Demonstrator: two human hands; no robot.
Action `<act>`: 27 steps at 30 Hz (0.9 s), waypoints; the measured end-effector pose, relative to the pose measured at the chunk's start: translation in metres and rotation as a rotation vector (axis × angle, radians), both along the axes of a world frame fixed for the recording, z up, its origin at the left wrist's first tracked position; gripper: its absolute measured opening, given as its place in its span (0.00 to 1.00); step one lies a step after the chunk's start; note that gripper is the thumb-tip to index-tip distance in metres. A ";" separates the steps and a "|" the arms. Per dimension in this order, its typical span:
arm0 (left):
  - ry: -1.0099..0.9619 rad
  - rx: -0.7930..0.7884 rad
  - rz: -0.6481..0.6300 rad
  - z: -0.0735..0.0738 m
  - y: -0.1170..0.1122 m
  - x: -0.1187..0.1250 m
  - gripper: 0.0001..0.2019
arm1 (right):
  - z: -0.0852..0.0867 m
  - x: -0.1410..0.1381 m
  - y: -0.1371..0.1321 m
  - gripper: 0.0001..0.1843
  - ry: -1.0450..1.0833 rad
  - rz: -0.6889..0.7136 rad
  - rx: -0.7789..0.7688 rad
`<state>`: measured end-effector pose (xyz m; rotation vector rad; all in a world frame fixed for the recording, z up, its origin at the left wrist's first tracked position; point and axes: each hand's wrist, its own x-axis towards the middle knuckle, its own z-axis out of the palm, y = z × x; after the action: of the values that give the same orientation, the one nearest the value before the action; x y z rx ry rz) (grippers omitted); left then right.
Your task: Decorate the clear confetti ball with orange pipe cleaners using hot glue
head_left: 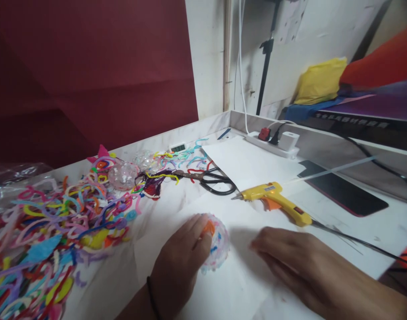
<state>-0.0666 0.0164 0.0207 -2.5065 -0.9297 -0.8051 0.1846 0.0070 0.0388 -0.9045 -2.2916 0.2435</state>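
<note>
My left hand [181, 260] rests on a clear plastic ball [217, 243] filled with colourful bits, its fingers curled round the ball's left side on the white table [250, 284]. Just to the right of the ball, my right hand [290, 258] lies flat on the table with its fingers together and stretched out, holding nothing. A yellow hot glue gun [277, 201] lies just beyond my right hand, its nozzle pointing left.
A big heap of coloured pipe-cleaner shapes [46, 240] covers the left of the table. Black scissors [213, 181], another clear ball [122, 175], a phone [343, 191] and a power strip [273, 143] lie farther back. A white sheet [250, 162] is spread in the middle.
</note>
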 end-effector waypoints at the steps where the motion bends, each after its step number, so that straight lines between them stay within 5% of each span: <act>1: 0.004 0.003 0.001 0.000 0.000 0.000 0.14 | 0.007 -0.008 0.008 0.12 -0.013 0.044 -0.038; 7: -0.008 0.050 0.016 -0.001 0.000 0.002 0.14 | 0.011 -0.050 0.032 0.12 -0.096 0.097 0.060; 17: -0.034 0.069 0.068 0.002 -0.001 0.008 0.15 | 0.006 -0.060 0.032 0.15 -0.186 0.139 0.425; 27: -0.022 0.026 0.049 0.001 0.002 0.007 0.16 | 0.004 -0.063 0.032 0.17 -0.130 0.121 0.391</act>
<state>-0.0596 0.0181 0.0220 -2.4473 -0.9776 -0.8261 0.1220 0.0388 0.0427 -0.5962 -2.3987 -0.2131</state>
